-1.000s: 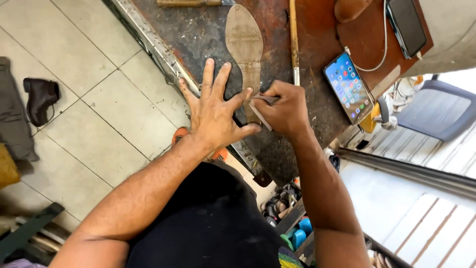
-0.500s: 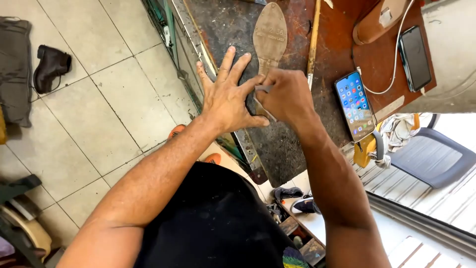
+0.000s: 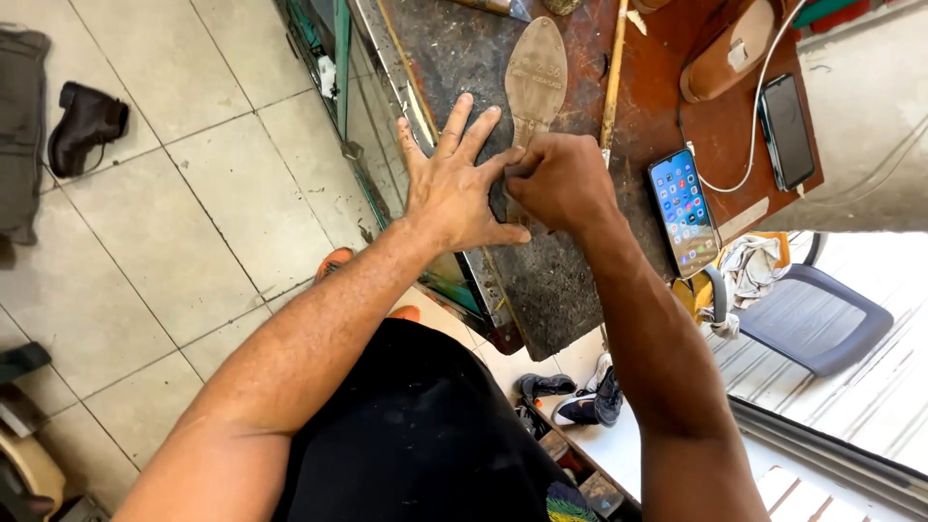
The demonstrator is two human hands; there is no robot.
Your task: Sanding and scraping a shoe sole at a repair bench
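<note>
A tan shoe sole [image 3: 536,77] lies flat on a dark, stained workbench [image 3: 561,280], its toe pointing away from me. My left hand [image 3: 454,184] is spread flat, fingers apart, pressing down on the heel end of the sole. My right hand [image 3: 561,179] is closed beside it at the same heel end, pinching a small tool whose shape is hidden by the fingers.
A long wooden stick [image 3: 611,72] lies right of the sole. A lit smartphone [image 3: 683,211] and a dark phone [image 3: 785,130] on a white cable rest on the reddish bench part, by a brown shoe piece [image 3: 730,53]. A black boot [image 3: 87,126] stands on the tiled floor.
The view has shifted, so the bench and hands sit further right. Both hands stay at the sole's heel end, the right hand having moved slightly against it.
</note>
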